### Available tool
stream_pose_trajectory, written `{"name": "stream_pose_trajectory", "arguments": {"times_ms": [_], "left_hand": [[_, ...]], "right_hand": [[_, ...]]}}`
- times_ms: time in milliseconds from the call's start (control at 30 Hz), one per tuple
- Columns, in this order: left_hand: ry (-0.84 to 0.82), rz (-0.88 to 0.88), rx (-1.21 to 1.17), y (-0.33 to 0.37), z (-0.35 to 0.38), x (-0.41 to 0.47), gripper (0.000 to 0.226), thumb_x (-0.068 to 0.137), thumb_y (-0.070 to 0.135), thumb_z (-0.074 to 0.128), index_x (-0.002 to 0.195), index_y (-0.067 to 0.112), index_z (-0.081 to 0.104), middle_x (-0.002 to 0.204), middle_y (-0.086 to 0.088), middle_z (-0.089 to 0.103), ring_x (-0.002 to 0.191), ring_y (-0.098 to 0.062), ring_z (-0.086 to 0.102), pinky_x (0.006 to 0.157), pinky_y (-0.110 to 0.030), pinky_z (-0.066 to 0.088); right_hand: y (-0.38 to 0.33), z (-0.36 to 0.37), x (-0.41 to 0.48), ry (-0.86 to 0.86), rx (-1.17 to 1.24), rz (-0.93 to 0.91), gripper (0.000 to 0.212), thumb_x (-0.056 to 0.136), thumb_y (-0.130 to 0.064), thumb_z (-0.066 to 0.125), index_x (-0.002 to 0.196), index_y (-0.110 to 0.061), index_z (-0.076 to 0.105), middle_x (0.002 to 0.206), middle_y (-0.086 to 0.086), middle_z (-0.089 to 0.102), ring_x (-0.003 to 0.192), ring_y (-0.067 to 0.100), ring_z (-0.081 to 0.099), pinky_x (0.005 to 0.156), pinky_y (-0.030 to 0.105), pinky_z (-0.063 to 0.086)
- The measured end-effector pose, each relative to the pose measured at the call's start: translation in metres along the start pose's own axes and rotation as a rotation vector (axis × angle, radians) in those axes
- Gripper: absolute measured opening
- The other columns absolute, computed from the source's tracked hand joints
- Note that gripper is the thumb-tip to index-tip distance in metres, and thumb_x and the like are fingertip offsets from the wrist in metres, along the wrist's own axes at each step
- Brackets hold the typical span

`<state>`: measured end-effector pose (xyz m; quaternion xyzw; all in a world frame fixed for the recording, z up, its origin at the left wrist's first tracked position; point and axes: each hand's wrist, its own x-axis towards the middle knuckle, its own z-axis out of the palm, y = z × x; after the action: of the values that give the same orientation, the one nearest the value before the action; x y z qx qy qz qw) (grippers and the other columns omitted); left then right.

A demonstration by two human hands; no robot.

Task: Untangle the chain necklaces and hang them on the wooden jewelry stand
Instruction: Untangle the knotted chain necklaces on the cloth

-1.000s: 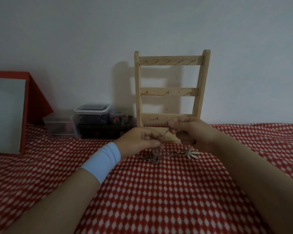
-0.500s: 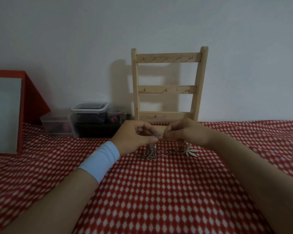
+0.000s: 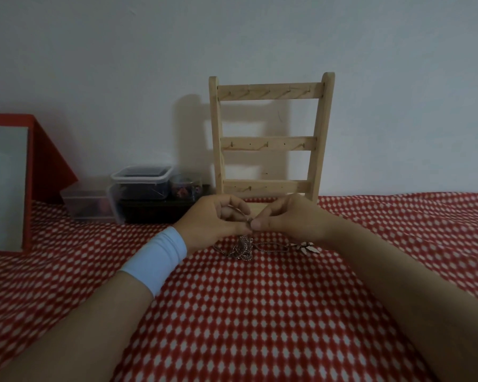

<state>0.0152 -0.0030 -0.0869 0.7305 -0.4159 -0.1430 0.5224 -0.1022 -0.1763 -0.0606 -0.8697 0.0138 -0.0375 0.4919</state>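
Step in hand: untangling. None of the chains is free enough to hang, as far as can be judged.
Left hand (image 3: 210, 220): fingers curled, thumb and fingertips pinching a strand of the chain necklaces (image 3: 243, 248) where the two hands meet. A white wristband (image 3: 156, 259) sits on this forearm.
Right hand (image 3: 293, 219): also curled, pinching the same short stretch of chain from the other side, fingertips almost touching the left hand's.
Chain necklaces: a small knotted clump lies on the red-and-white cloth (image 3: 260, 312) just below the hands, with a strand rising from it into the pinch. Another strand runs off to the right along the cloth to a leaf-shaped pendant (image 3: 307, 248), which lies flat under the right wrist.
Wooden jewelry stand (image 3: 269, 142): upright against the wall just behind the hands. Its three rails carry small pegs, and nothing hangs on any of them.
Progress: early, since the stand is bare and the clump is tight.
Next move calls for: small opposing pulls to open a loop in the knot, and a light pinch so the links can slide. The pendant end probably has to be fed back through the loop.
Afterwards: lifting one freed chain up to a peg on the top rail (image 3: 269, 92).
Unclear: how many chains make up the clump, as the links are too fine to count.
Beside: plastic boxes (image 3: 141, 183) stand left of the stand, well apart from the work.
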Motion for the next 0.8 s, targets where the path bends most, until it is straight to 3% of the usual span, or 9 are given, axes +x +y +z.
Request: {"name": "stream_pose_trajectory", "arguments": {"times_ms": [133, 233, 300, 400, 533, 700, 800], "left_hand": [[-0.030, -0.016, 0.117, 0.000, -0.006, 0.001, 0.027, 0.072, 0.010, 0.084, 0.090, 0.021, 0.067, 0.080, 0.006, 0.075, 0.081, -0.006, 0.070, 0.080, -0.021, 0.052], [-0.065, -0.034, 0.056, 0.002, -0.006, 0.000, 0.012, 0.083, 0.011, 0.074, 0.093, 0.017, 0.072, 0.085, 0.002, 0.077, 0.085, -0.010, 0.072, 0.082, -0.021, 0.053], [-0.103, -0.057, 0.034, 0.002, -0.006, 0.000, 0.010, 0.090, 0.011, 0.067, 0.097, 0.014, 0.073, 0.090, -0.001, 0.077, 0.089, -0.011, 0.072, 0.086, -0.022, 0.054], [-0.074, -0.099, 0.010, -0.001, -0.005, 0.001, 0.012, 0.090, 0.010, 0.067, 0.098, 0.015, 0.073, 0.090, -0.002, 0.077, 0.088, -0.010, 0.072, 0.084, -0.021, 0.054], [-0.018, -0.123, 0.010, -0.005, -0.004, 0.002, 0.011, 0.086, 0.010, 0.071, 0.095, 0.017, 0.074, 0.087, -0.002, 0.077, 0.081, -0.007, 0.071, 0.078, -0.017, 0.052], [-0.049, -0.099, -0.010, 0.000, -0.004, 0.002, 0.022, 0.082, 0.008, 0.075, 0.101, 0.014, 0.067, 0.087, -0.002, 0.077, 0.087, -0.011, 0.073, 0.085, -0.023, 0.053], [-0.105, -0.056, 0.048, 0.004, -0.006, 0.000, 0.031, 0.079, 0.006, 0.078, 0.103, 0.016, 0.062, 0.086, -0.002, 0.077, 0.088, -0.012, 0.073, 0.094, -0.029, 0.051]], "right_hand": [[0.004, 0.003, 0.004, 0.048, 0.096, 0.046, 0.016, 0.093, -0.010, 0.069, 0.101, 0.002, 0.075, 0.046, -0.015, 0.059, 0.037, -0.003, 0.050, 0.039, 0.008, 0.035], [0.012, 0.004, 0.009, 0.006, 0.180, 0.075, 0.019, 0.095, -0.023, 0.069, 0.094, -0.006, 0.078, 0.050, -0.009, 0.053, 0.043, 0.008, 0.035, 0.043, 0.024, 0.030], [0.016, 0.005, 0.012, 0.027, 0.213, 0.084, 0.024, 0.096, -0.026, 0.067, 0.091, -0.004, 0.077, 0.052, -0.006, 0.054, 0.046, 0.011, 0.032, 0.046, 0.027, 0.029], [0.016, 0.009, 0.013, 0.130, 0.096, 0.069, 0.014, 0.093, -0.023, 0.073, 0.088, -0.010, 0.077, 0.055, -0.011, 0.061, 0.042, 0.006, 0.041, 0.044, 0.024, 0.034], [0.019, 0.011, 0.017, 0.269, -0.013, -0.046, 0.007, 0.083, -0.017, 0.083, 0.086, -0.013, 0.078, 0.069, -0.013, 0.071, 0.048, -0.010, 0.056, 0.047, 0.006, 0.040], [0.019, 0.011, 0.016, 0.189, -0.054, -0.058, 0.012, 0.082, -0.035, 0.082, 0.086, -0.024, 0.084, 0.091, -0.009, 0.079, 0.090, 0.003, 0.072, 0.085, 0.025, 0.056], [0.018, 0.010, 0.015, 0.188, 0.011, -0.053, 0.010, 0.084, -0.027, 0.080, 0.086, -0.018, 0.083, 0.087, -0.006, 0.080, 0.086, 0.005, 0.074, 0.079, 0.019, 0.058]]}}
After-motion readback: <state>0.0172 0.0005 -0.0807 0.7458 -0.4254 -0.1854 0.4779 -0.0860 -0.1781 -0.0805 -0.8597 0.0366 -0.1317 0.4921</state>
